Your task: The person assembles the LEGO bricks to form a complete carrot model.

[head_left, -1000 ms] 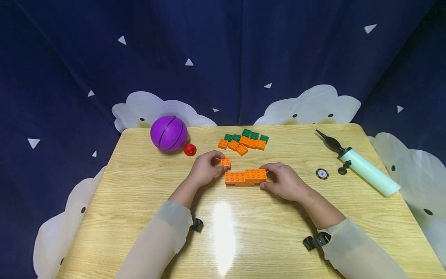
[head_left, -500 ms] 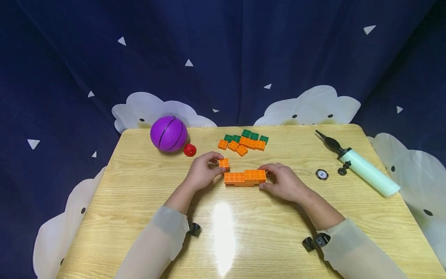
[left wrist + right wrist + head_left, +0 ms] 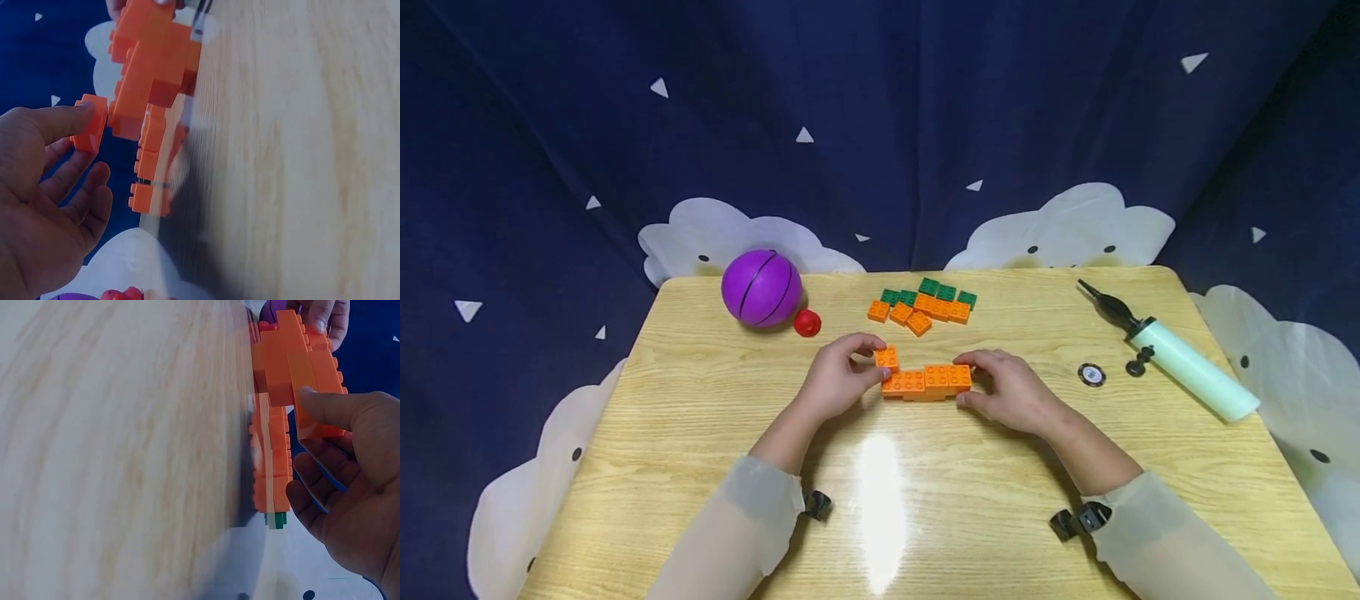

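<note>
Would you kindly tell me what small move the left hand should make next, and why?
I'd probably have the left hand lower the small orange brick and press it onto the left end of the joined orange bricks. It is pinched close to that end, where studs show uncovered, and the right hand grips the other end, which may steady them.

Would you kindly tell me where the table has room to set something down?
Bare: the wooden table left of the left hand, in front of the purple basketball; also between the sleeves. Crowded: around the orange brick assembly and behind it, among green bricks and other orange bricks.
</note>
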{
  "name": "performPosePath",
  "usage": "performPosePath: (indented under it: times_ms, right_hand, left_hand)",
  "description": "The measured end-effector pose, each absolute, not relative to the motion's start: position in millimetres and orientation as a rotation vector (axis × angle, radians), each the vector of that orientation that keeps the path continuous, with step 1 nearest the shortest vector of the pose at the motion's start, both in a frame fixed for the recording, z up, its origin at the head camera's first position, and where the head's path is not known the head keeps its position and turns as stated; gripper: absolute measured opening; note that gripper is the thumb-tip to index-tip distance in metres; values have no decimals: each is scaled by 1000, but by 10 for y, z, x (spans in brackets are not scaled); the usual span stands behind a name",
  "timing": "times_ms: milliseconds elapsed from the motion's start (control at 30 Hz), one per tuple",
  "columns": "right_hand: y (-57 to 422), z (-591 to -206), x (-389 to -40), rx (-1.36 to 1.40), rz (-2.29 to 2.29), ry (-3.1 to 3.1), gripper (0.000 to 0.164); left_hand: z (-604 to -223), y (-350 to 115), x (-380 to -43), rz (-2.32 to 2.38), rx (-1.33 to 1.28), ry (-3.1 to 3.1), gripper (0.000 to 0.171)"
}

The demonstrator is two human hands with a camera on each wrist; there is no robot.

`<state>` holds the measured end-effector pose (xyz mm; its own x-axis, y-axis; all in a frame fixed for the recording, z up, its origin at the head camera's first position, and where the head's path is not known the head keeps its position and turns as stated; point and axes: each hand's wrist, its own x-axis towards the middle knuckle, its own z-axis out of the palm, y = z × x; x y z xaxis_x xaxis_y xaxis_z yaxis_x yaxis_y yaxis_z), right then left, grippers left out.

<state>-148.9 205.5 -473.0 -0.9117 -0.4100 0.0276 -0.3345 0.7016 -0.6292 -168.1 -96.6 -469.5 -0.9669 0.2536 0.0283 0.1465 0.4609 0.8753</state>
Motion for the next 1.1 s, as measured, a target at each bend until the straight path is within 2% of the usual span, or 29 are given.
performPosePath:
  times_ms: [733,1100]
  right_hand:
    - [2047,-4757,-1511,-601,-985,2793,50]
    - [2032,-4734,-1502,-602,-989,2782,50]
  left_hand:
    - [-4734,-732,-1547,1469,481,2604,33]
    - [-4757,-694,-1536,1428,527,2615,29]
